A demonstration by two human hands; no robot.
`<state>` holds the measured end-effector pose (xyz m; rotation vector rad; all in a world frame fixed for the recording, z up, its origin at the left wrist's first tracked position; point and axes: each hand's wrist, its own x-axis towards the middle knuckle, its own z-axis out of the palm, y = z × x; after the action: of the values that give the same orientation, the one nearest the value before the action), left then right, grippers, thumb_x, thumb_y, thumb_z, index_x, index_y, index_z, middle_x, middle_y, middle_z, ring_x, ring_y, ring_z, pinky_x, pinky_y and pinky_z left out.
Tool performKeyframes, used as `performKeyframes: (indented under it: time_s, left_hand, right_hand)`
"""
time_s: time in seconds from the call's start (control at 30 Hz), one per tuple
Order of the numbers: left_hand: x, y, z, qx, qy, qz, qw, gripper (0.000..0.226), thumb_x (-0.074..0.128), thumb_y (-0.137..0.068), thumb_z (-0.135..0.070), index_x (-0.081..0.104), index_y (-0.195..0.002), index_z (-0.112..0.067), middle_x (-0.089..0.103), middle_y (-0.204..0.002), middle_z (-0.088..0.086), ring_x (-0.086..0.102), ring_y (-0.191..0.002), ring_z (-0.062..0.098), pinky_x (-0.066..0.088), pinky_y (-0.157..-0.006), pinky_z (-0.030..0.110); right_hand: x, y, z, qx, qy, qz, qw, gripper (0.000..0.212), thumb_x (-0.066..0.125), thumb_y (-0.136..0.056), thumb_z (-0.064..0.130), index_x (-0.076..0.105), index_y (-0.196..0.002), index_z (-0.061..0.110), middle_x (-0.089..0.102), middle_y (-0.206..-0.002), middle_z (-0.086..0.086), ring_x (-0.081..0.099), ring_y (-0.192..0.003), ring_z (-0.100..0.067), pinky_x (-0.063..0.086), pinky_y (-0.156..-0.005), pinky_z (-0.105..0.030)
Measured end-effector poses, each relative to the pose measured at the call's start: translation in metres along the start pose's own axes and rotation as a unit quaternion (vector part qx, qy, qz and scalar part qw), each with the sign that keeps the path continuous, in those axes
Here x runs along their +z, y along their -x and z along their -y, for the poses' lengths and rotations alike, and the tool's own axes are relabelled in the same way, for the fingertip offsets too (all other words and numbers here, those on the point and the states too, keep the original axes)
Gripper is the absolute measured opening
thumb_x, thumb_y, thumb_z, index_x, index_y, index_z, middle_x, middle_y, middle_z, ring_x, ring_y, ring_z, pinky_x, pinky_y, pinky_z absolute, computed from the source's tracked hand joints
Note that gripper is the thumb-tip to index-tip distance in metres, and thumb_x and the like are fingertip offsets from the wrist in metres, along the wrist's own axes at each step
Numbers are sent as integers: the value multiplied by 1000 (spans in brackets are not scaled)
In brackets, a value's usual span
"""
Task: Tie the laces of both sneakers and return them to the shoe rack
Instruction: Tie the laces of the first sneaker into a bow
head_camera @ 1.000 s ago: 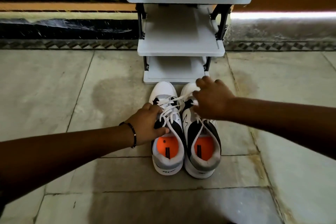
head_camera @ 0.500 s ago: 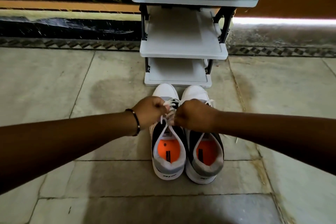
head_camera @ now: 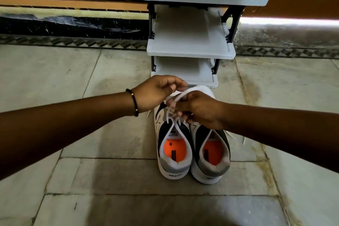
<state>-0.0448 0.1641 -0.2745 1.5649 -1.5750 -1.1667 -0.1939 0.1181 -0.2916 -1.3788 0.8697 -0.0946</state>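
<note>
You are tying the left sneaker (head_camera: 173,145), which sits on the floor (head_camera: 110,170) just below your hands, touching the right sneaker (head_camera: 211,152). Your left hand (head_camera: 156,95) pinches the white lace (head_camera: 183,92) and your right hand (head_camera: 198,108) grips its other part, the lace stretched between them. Next, cross and pull snug (the right sneaker's laces lie loose beside your right wrist). The rack (head_camera: 190,49) stands just beyond your hands.

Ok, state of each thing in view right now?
Left white-and-black sneaker: on floor, white lace being tied.
Right white-and-black sneaker: on floor, lace loose.
Grey plastic shoe rack: visible shelves empty.
Left hand: pinching lace.
Right hand: gripping lace.
</note>
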Motion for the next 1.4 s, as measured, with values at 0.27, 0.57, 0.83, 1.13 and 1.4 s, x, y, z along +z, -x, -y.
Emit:
performKeyframes:
  time_s: [0.27,0.57,0.83,1.13,1.4]
  left_hand:
    - [2,10,22,-7,-137,91,986,15,54,-87,-12,65,-98,-9,67,-95,7,64,-95,26,50,-90,35]
    - [1,14,-4,-137,94,40,985,15,51,-89,-17,65,-91,-12,71,-68,0,67,-62,6,53,-62,21]
    - [10,14,-3,-226,160,121,953,12,48,-91,-21,56,-91,-12,73,-77,6,71,-69,14,57,-64,26]
    - [9,14,13,-62,-272,-51,959,33,63,-78,-40,56,-53,-19,52,-54,-5,47,-57,11,36,-59,23]
    - [9,15,-8,-188,179,1,966,17,52,-80,-13,60,-87,-26,56,-94,0,45,-83,12,37,-64,26]
  right_hand:
    - [-18,14,15,-36,73,-38,996,33,48,-93,25,63,-95,-3,65,-66,-5,46,-52,-12,33,-46,-21]
    - [-19,11,12,13,-6,-114,993,20,51,-92,18,66,-97,7,58,-62,-4,38,-43,-11,28,-43,-22]
    - [-17,15,24,-1,14,-96,995,11,59,-86,10,69,-89,6,59,-67,-4,41,-46,-10,33,-47,-23]
    - [-14,22,22,-22,47,-44,998,19,66,-80,15,69,-87,-3,64,-67,-7,45,-50,-13,31,-47,-24]
    - [-14,24,22,3,-6,-140,990,19,61,-85,15,67,-92,-2,71,-77,-15,39,-43,-14,28,-45,-23]
